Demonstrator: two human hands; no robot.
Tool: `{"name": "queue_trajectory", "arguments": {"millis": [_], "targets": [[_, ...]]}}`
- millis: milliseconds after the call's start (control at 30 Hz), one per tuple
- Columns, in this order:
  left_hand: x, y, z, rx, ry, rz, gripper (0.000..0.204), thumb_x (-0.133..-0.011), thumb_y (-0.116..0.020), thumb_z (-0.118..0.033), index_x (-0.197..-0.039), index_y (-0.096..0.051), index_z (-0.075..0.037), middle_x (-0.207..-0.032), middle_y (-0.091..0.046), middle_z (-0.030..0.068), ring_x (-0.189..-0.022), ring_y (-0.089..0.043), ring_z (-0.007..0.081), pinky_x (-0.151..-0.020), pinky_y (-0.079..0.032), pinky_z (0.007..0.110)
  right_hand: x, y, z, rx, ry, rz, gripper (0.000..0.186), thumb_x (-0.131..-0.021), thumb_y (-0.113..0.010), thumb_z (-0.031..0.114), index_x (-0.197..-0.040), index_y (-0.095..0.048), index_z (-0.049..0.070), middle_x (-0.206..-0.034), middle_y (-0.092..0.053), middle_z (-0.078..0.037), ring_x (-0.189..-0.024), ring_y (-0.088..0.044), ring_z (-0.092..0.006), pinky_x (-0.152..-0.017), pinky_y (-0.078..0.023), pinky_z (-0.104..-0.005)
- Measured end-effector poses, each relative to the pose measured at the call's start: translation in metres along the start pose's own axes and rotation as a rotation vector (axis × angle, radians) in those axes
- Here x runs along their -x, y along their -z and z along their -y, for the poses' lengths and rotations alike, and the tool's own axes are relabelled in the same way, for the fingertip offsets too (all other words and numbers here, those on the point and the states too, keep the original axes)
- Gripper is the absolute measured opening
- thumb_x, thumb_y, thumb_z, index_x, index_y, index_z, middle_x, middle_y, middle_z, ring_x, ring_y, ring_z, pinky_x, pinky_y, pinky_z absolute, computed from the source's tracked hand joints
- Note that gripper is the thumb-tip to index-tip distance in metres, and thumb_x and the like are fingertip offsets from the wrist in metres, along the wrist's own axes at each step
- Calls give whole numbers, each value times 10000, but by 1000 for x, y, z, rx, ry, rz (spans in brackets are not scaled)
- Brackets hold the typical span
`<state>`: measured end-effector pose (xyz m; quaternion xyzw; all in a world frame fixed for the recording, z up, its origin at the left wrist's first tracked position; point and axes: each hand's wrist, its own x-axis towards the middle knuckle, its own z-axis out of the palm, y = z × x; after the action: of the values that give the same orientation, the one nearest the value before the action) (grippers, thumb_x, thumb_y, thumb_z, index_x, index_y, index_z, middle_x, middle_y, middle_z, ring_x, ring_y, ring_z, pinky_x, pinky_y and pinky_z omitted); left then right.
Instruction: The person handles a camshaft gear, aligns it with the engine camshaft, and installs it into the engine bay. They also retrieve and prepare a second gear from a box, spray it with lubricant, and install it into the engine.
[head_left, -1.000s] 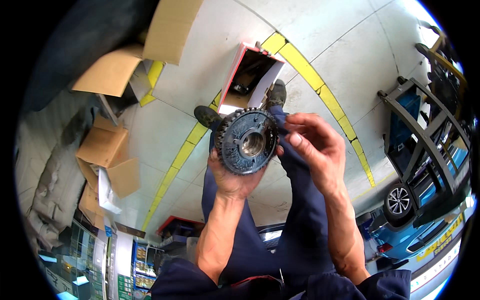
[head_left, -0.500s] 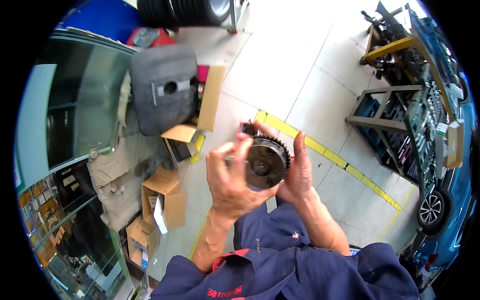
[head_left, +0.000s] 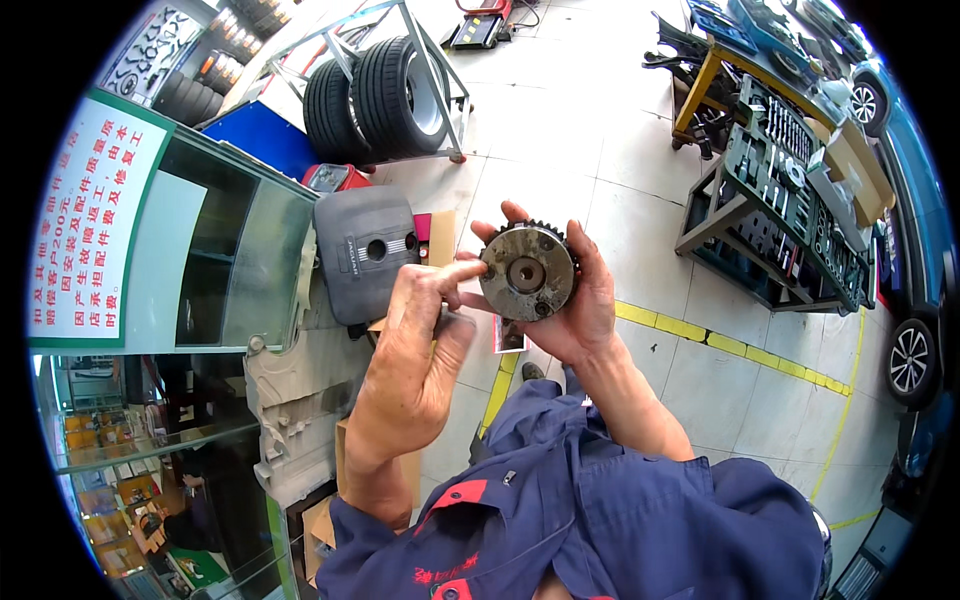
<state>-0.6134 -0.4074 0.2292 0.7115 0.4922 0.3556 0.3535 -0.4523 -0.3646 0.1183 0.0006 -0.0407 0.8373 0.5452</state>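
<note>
In front of my body, my right hand grips a round, dark metal timing sprocket from its right side and from behind. The sprocket's flat, stained face is turned up toward me, showing a central hole and a recess near its lower rim. Teeth line its far edge. My left hand is at the left, with its index finger stretched out to the sprocket's left rim. The left thumb stands apart from that finger; a small greyish spot shows between them, too unclear to name.
Left of my hands, a dark plastic engine cover leans by a glass cabinet. Mounted tyres stand on a rack farther off. At the right are a tool cart and a blue car. Yellow tape crosses the tiled floor.
My view has shifted, bringing more of the tyre rack and tool cart in. The left hand has loosened from around the sprocket, leaving its index finger at the rim; the right hand still holds it.
</note>
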Motion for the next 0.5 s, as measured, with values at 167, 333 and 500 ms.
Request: {"name": "queue_trajectory", "arguments": {"millis": [167,333,500], "targets": [[4,-27,-2,31,-5,23,319,-859,-678,81,-1166,-643,5,-1143,-592,160,-925,-671,219,-781,-545,319,25,-1,15,-12,4,9,664,-986,-475,575,-1483,-426,137,-1478,-486,-185,-1336,-498,-387,-1099,-407,-587],[-19,-66,-33,234,49,87,300,-894,-665,100,-1183,-598,55,-1105,-660,83,-1054,-652,154,-956,-549,302,35,7,53,-28,-13,46,593,-1029,-434,512,-1442,-432,87,-1388,-563,-175,-1215,-598,-289,-1005,-504,-472],[-39,-99,-38,138,68,-1,283,-874,-712,58,-1140,-623,11,-1111,-709,107,-1017,-674,148,-842,-556,270,42,1,92,-24,-25,-31,587,-1035,-425,497,-1441,-435,73,-1361,-584,-168,-1216,-600,-269,-1030,-491,-460]]}}
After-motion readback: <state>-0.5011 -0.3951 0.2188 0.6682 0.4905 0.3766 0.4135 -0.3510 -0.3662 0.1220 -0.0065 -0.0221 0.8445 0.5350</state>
